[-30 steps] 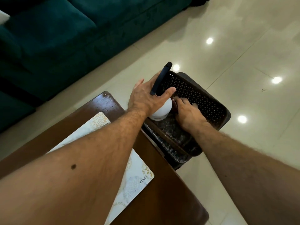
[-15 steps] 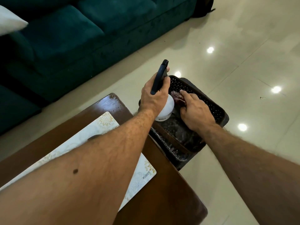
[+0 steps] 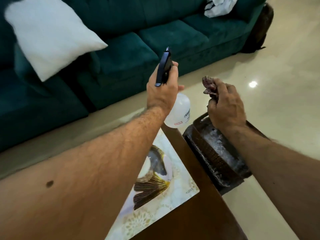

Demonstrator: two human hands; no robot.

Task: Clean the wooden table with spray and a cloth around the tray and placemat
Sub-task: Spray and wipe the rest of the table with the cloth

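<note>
Nearest the camera lies the table [image 3: 199, 213], its dark wood bare only in a strip beside the placemat [image 3: 166, 193] — that strip runs away from the viewer along the right edge. Past the edge, on the floor, sits the basket [image 3: 216, 153]. Above the table's far corner the left hand [image 3: 162, 90] is wrapped round the neck of the spray bottle [image 3: 178, 111], bottle upright, nozzle pointing away and up. The right hand [image 3: 225, 106], over the basket, clutches a bunched cloth [image 3: 209, 85]. The wood lies below and nearer than both hands — the left looks closer to it, so the nozzle likely needs tipping down first.
</note>
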